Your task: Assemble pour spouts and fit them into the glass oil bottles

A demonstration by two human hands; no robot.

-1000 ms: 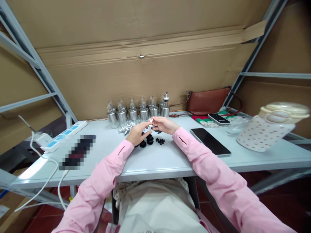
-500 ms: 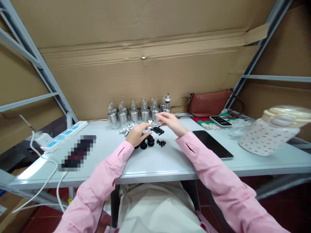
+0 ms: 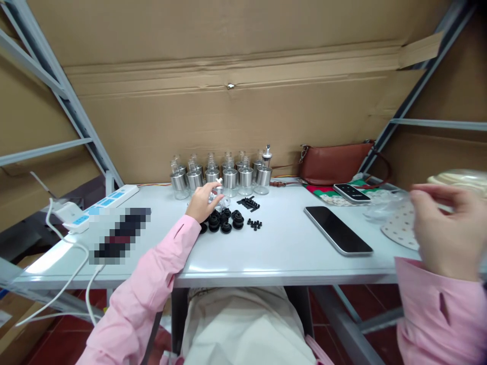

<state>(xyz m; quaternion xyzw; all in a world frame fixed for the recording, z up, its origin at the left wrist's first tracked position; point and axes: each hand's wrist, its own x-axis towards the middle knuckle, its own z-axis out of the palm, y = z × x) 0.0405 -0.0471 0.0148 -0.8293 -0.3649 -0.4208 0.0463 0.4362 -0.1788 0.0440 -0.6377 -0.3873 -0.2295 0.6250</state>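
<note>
My left hand (image 3: 203,202) rests on the white table (image 3: 281,253), fingers closed round a small silver spout piece. Just right of it lie several black rubber rings (image 3: 224,222), a cluster of tiny black plugs (image 3: 254,223) and some black strips (image 3: 248,203). Behind stands a row of small glass bottles with steel collars (image 3: 224,177). My right hand (image 3: 445,230) is raised close to the camera at the far right, in front of a dotted jug (image 3: 399,230). Its fingers are curled and smeared, so I cannot see whether they hold anything.
A black phone (image 3: 338,230) lies face up right of centre. Behind it are a dark remote (image 3: 352,193) and a brown bag (image 3: 335,162). A white power strip (image 3: 102,203) with cables and a blurred dark object (image 3: 117,235) sit on the left. Cardboard walls the back.
My right hand left the small part at the table's middle and swung far right, up toward the camera. My left hand shifted slightly back toward the bottles. The view turned a little right.
</note>
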